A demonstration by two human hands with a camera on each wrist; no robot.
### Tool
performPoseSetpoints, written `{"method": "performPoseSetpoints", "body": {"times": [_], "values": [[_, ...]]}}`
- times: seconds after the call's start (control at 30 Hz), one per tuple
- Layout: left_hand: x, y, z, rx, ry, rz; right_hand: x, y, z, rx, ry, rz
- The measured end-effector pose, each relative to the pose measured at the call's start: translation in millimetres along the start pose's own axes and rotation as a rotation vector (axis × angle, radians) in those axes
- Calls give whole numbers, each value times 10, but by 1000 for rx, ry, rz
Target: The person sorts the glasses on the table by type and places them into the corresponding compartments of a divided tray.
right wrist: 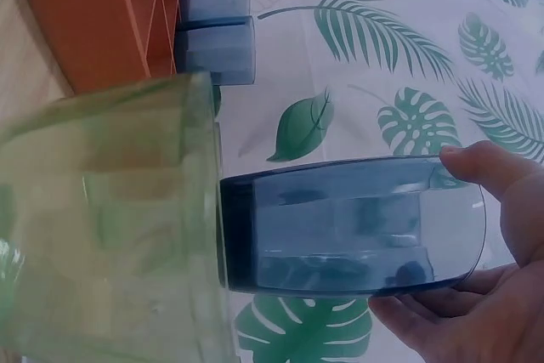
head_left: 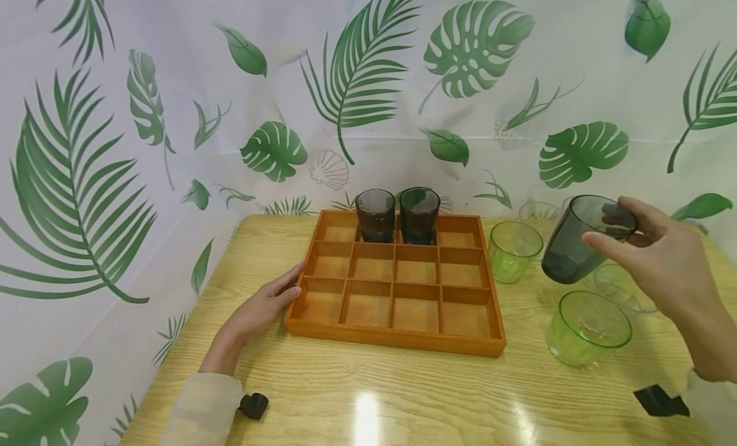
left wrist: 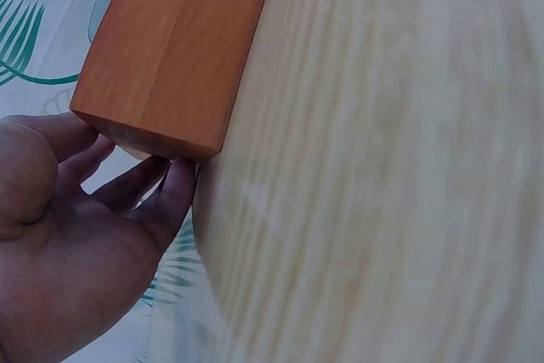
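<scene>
My right hand (head_left: 670,260) pinches a dark grey glass (head_left: 576,247) near its rim between thumb and fingers. The glass hangs tilted above the table, its base toward the tray; in the right wrist view the same glass (right wrist: 340,227) lies behind a green glass (right wrist: 110,227). At the left side of the wooden divided tray (head_left: 397,340), my left hand (head_left: 259,308) rests its fingers against the outer wall. The left wrist view has those fingertips touching the tray's end (left wrist: 178,48). Two dark glasses (head_left: 375,215) stand upright in the two middle compartments of the back row.
Right of the tray stand a green glass (head_left: 514,254) and a nearer green glass (head_left: 587,331). Clear glasses (head_left: 624,289) stand among them, partly hidden by my right hand and the dark glass. A leaf-patterned cloth (head_left: 368,126) hangs behind the wooden table (head_left: 345,382).
</scene>
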State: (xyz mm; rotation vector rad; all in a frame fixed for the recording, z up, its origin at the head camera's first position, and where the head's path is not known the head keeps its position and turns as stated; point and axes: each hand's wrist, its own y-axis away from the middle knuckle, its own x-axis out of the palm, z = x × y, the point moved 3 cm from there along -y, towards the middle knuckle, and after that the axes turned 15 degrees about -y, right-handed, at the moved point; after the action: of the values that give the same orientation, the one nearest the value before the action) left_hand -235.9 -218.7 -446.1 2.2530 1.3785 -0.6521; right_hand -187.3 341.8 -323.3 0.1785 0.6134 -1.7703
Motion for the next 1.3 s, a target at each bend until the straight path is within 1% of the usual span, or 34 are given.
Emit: {"method": "performPoseSetpoints", "body": {"times": [0.27,0.4,0.53,0.6,0.83,0.97,1.07,1.3], "values": [[0,5,-17,-8,6,-7,25,32,97,-2,-41,5],[1,13,-29,-13,10,-7,69,41,146,-7,-57,17],[2,19,-26,-13,14,-4,133,41,188,-24,-94,40],[1,21,-22,-15,13,-4,170,40,208,-33,-114,54],[-4,20,-21,-14,9,-6,328,80,296,-50,-135,111],[-4,14,-18,-14,8,-7,438,98,341,-48,-151,154],[0,10,-16,-16,7,-4,520,107,359,-34,-136,179],[5,10,-12,-19,8,0,707,143,434,-52,-167,219]]}}
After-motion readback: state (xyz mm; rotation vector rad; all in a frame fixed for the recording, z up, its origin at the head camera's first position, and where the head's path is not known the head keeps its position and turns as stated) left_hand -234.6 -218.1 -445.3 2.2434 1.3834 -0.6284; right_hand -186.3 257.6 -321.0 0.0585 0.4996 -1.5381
